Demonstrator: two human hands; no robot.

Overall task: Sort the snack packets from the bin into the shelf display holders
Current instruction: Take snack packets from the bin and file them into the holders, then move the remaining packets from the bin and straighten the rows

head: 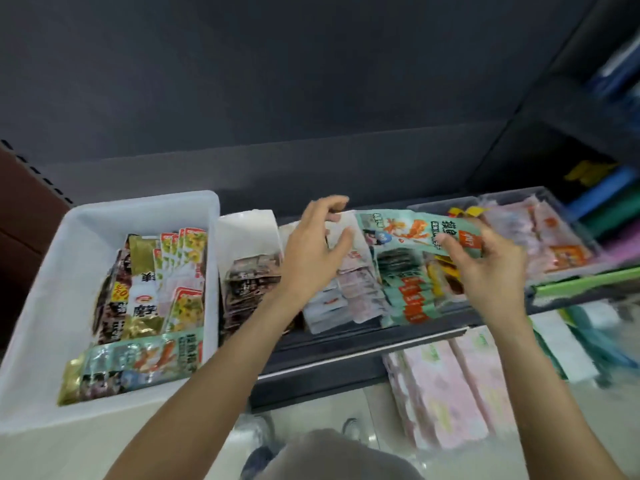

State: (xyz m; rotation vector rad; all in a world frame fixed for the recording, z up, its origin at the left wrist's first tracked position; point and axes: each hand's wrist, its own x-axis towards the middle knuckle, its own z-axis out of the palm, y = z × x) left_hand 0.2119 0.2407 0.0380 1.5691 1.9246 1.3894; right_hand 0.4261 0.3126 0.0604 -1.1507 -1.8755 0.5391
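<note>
A white plastic bin (41,292) on the left holds several snack packets, with a mint-green one (138,358) lying across its front. My right hand (485,268) pinches a mint-green packet (408,233) and holds it flat above the holder of matching green packets (408,296). My left hand (315,244) hovers with loosely curved fingers over the pale pink packets (349,289) in the neighbouring holder, its fingertips near the held packet's left edge. A holder of dark packets (249,282) stands beside the bin.
A clear holder with pink and orange packets (547,237) sits at the right end of the dark shelf. Below the shelf edge (346,348) hang pink tissue packs (446,389). Blue and green items fill the shelving at the far right.
</note>
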